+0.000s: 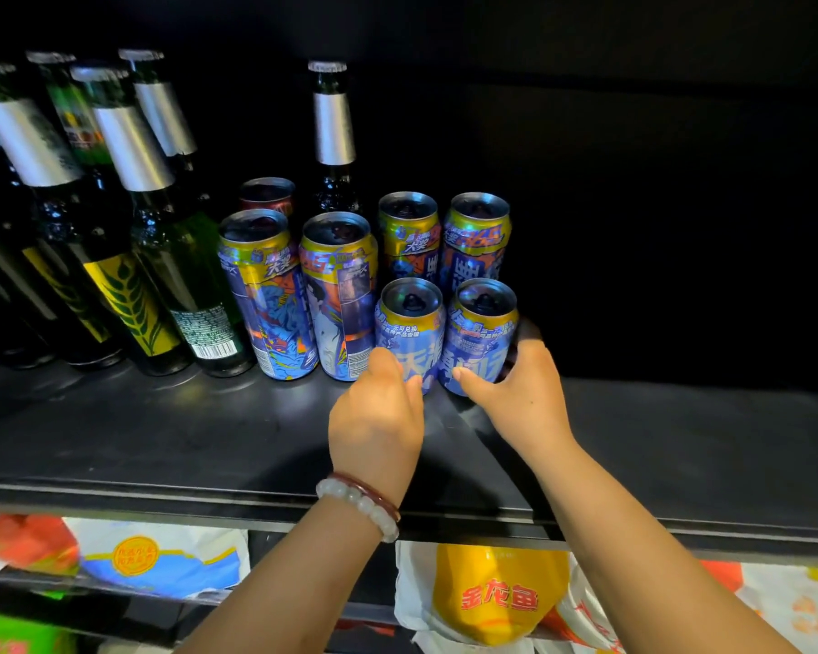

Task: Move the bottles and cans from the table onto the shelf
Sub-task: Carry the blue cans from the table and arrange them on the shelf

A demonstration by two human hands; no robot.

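On the black shelf (171,431), 2 short blue cans stand upright side by side, touching, near the middle, each with its pull-tab top facing up. The left hand (376,420) curls round the left can (409,323), fingers on its lower left side and thumb on its front. The right hand (523,387) wraps the right can (485,328), thumb across the front and fingers round its right side. Both cans carry large pale Chinese characters on blue, partly covered by the hands, with a yellow band and small Chinese print under the rim; I cannot read it surely.

Just behind them stand 2 taller cans (409,233), upright, yellow at the top with "大奖" legible on the left one. Left of the short pair, 2 tall cans (275,295) with yellow tops and blue cartoon figures stand upright and touching; "大奖" shows on the left one too. A dark red can (268,193) stands behind these, beside a green bottle (334,134) with a silver foil neck. Further left, several green bottles (128,219) with silver necks stand in rows; 1 has a yellow wheat-ear label, another a barcode. The left wrist wears bead bracelets (364,505).

Below the shelf lie bags; a yellow one (499,592) reads "金龙鱼".
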